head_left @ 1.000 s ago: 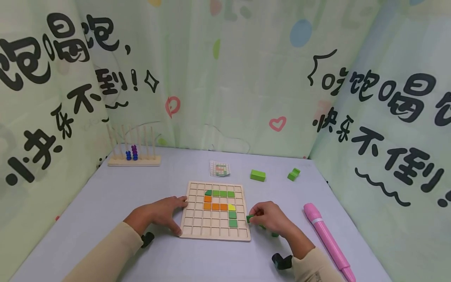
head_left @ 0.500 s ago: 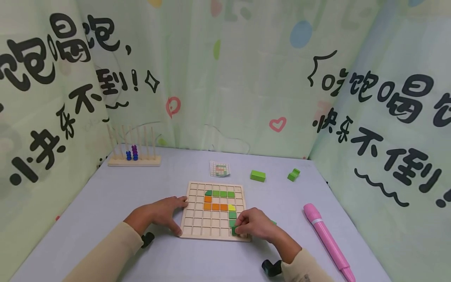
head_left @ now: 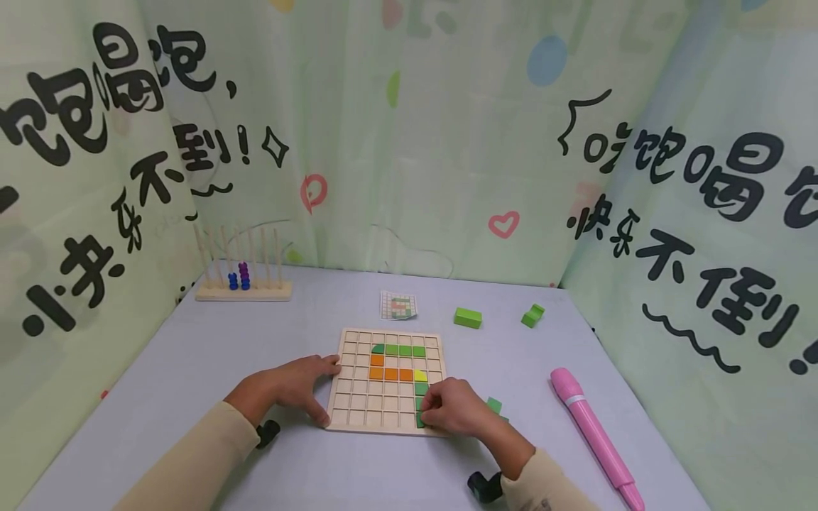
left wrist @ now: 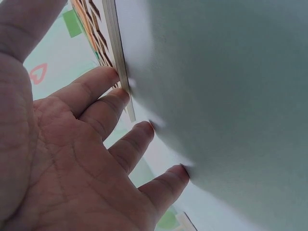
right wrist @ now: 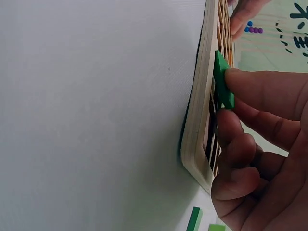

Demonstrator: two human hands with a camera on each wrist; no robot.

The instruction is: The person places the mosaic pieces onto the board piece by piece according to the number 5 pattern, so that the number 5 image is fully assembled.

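A wooden grid board (head_left: 373, 402) lies on the table, with orange, yellow and green square tiles set in some of its cells. My right hand (head_left: 456, 408) pinches a dark green tile (right wrist: 222, 79) at the bottom end of the green column, near the board's front edge. The right wrist view shows that tile tilted in the grid, thumb against its face. My left hand (head_left: 290, 387) rests along the board's left side with spread fingers. In the left wrist view, two fingertips touch the board's edge (left wrist: 118, 48) and two touch the tabletop.
Loose green tiles (head_left: 494, 405) lie right of the board, partly behind my right hand. Farther back are a pattern card (head_left: 398, 306), a green block (head_left: 468, 318) and smaller green pieces (head_left: 532, 316). A pink marker-shaped stick (head_left: 594, 433) lies right; a bead rack (head_left: 243, 291) stands back left.
My right hand has carried the green tile from beside the board's right edge onto the grid, to the bottom of the green column. The left hand has stayed in place.
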